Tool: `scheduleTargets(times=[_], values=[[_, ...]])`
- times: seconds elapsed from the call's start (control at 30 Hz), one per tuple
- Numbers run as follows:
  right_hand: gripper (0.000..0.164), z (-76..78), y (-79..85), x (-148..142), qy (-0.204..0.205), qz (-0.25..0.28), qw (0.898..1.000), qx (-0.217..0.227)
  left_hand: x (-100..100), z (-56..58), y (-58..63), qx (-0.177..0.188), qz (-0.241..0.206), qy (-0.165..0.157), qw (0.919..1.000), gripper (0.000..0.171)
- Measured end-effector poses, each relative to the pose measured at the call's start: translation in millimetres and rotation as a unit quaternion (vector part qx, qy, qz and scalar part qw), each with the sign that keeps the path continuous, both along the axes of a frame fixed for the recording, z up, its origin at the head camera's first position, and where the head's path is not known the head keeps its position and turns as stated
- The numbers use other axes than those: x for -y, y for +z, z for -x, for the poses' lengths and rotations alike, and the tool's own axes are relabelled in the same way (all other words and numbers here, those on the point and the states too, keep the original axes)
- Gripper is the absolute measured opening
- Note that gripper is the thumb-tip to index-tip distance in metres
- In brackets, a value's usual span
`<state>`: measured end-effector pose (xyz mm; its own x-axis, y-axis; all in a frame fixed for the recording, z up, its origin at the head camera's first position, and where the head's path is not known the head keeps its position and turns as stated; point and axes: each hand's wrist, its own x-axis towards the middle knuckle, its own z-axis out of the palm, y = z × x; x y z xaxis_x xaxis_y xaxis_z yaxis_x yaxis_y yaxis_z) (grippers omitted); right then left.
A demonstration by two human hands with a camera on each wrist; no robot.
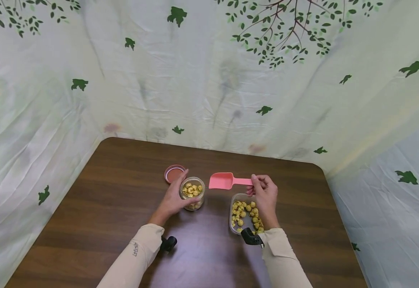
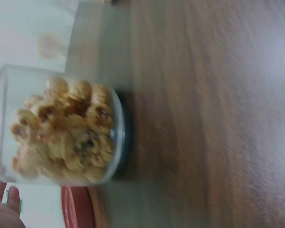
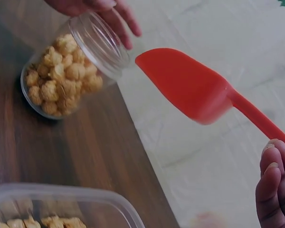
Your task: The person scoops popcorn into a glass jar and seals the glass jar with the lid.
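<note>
A clear glass jar partly filled with popcorn stands on the table. My left hand holds it near the rim, thumb on the near side and fingers round the far side. My right hand grips the handle of a red-pink scoop, held level just right of the jar's mouth. No popcorn shows in the scoop's bowl in the right wrist view. Below the right hand sits a clear plastic container of popcorn balls, partly hidden by that hand and wrist.
A red lid lies on the brown wooden table behind the left hand. Pale cloth with printed leaves hangs along the table's back and sides.
</note>
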<state>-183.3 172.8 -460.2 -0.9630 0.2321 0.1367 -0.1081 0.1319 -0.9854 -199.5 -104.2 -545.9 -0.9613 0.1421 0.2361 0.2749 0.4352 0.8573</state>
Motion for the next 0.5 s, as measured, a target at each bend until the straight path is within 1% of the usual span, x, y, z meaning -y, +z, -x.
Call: scheduleTargets(times=[0.13, 0.2, 0.3, 0.4, 0.5], values=[[0.025, 8.2, -16.2, -14.7, -0.015, 0.014, 1.000, 0.005, -6.1, 0.9, 8.8, -0.035, 0.011, -0.008, 0.9993, 0.102], [0.026, 9.8, -19.8, -20.1, -0.024, 0.013, 1.000, 0.004, -9.5, 1.0, 12.5, -0.050, 0.020, -0.011, 0.9985, 0.101], [0.029, 10.2, -21.7, -27.4, -0.037, 0.004, 0.999, -0.003, -14.6, 0.7, 18.3, -0.062, 0.021, -0.017, 0.9977, 0.100], [0.029, 9.5, -21.5, -34.6, -0.051, 0.002, 0.999, -0.011, -20.1, 0.2, 23.9, -0.059, 0.022, -0.028, 0.9977, 0.101], [0.029, 7.9, -21.1, -41.9, -0.062, 0.005, 0.998, -0.007, -25.3, 0.8, 26.4, -0.068, 0.017, -0.042, 0.9967, 0.104]])
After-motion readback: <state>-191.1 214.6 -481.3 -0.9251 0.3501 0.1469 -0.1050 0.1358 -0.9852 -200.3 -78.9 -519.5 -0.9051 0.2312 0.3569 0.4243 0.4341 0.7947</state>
